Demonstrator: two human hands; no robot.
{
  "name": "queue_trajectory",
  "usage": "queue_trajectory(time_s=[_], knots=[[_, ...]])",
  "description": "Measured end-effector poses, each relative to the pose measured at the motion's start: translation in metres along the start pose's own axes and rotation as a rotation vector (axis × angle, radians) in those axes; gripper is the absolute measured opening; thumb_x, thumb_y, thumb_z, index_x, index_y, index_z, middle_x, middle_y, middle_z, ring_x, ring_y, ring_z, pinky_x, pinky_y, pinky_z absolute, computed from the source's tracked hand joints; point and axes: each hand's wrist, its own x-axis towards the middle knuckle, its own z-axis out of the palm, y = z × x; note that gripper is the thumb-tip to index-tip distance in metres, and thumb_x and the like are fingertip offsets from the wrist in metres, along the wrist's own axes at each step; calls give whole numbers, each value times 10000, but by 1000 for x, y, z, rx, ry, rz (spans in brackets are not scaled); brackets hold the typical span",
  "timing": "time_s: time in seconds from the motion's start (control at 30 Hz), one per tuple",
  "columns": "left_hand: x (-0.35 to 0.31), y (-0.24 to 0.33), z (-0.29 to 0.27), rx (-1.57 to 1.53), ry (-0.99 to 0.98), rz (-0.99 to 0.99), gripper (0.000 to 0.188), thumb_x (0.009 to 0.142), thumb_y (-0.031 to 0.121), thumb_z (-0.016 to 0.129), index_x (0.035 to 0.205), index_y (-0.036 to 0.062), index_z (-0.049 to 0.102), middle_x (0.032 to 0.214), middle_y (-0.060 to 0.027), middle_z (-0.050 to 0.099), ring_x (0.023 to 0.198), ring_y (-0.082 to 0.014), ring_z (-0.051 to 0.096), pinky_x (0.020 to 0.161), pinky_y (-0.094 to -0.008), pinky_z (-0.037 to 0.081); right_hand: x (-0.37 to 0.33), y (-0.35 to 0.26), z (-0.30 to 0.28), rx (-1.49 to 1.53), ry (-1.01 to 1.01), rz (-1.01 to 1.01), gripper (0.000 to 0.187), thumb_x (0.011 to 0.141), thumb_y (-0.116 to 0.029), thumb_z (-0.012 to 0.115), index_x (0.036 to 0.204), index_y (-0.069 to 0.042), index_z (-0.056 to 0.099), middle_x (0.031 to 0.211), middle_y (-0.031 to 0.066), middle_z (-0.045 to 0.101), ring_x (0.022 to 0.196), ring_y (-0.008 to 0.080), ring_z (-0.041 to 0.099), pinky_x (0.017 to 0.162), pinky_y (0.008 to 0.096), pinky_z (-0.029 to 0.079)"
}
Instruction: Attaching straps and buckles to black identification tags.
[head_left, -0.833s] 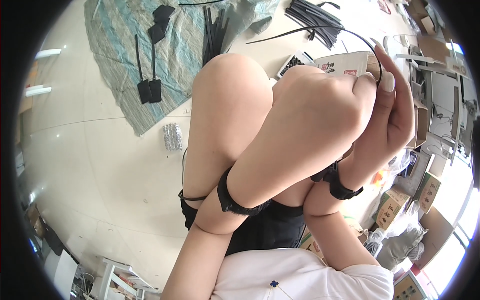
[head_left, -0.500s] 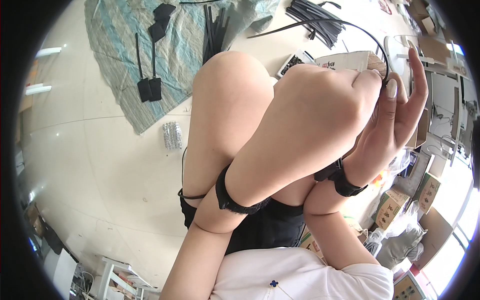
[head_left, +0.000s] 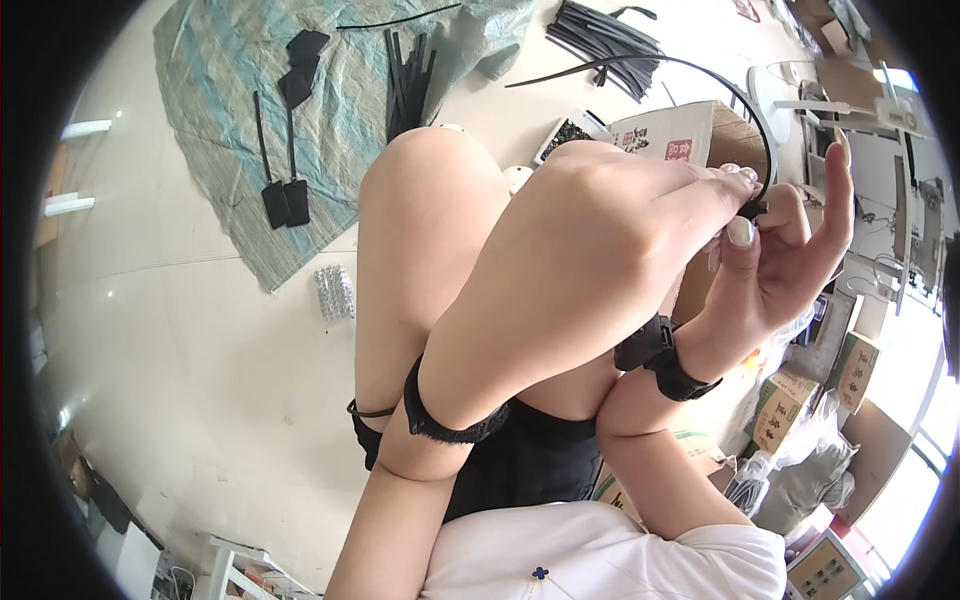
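A thin black strap [head_left: 735,88] arches up from my fingers, its free end reaching left over the floor. My left hand [head_left: 620,215] is closed, fingertips pinching the strap near a small dark piece [head_left: 755,208] at its lower end. Facing it, my right hand [head_left: 785,260] has thumb and index finger pinched at that same piece, the other fingers lifted away. Both hands are raised above my bare knees, and my left hand hides part of the grip. A black band with a dark block [head_left: 648,342] sits on my right wrist.
A woven sheet [head_left: 220,130] on the floor bears flat black tags [head_left: 275,205] and black strips [head_left: 405,85]. Beyond lie a strip bundle [head_left: 605,45], a tray of small dark parts [head_left: 570,135] and an open carton [head_left: 690,130]. More cartons [head_left: 780,410] stand at right.
The small dark piece shows more clearly between my fingertips, and both hands sit slightly lower in view. The strap stays held. The floor scene has shifted a little left and down.
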Motion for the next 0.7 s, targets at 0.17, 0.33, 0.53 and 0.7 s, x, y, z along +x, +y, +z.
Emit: queue_trajectory(time_s=[0.17, 0.33, 0.53, 0.7], knots=[[2, -1, 0, -23, -63, 1, 278, 568, -135, 580, 833, -58, 617, 744, -131, 631, 614, -205, 619, 509, -236, 493, 0, -8, 1, -123, 47, 14, 581, 774, -38, 602, 1268, 44, 309, 755, 30, 529, 509, -5, 385, 406, 116, 275], [-2, -5, 5, -39, -54, 10, 266, 560, -132, 585, 813, -58, 616, 735, -129, 630, 604, -203, 616, 499, -239, 487, 0, -13, 12, -111, 59, 54, 427, 823, -49, 540, 1198, 73, 377, 1022, 140, 562, 455, -9, 370, 378, 111, 257], [6, 6, 3, -36, 8, -2, 242, 550, -102, 611, 780, -27, 626, 675, -97, 628, 517, -172, 596, 417, -217, 440, -4, -12, 5, -162, 76, 53, 437, 827, -72, 534, 1198, 76, 358, 1171, 187, 493, 569, 29, 477, 479, 125, 370], [7, 1, 6, -47, 79, 53, 234, 553, -84, 616, 777, -17, 631, 648, -91, 617, 480, -156, 579, 384, -206, 402, -3, -14, 5, -73, 42, 30, 442, 819, -56, 516, 1202, 82, 344, 1209, 191, 449, 842, 128, 558, 724, 213, 454]])
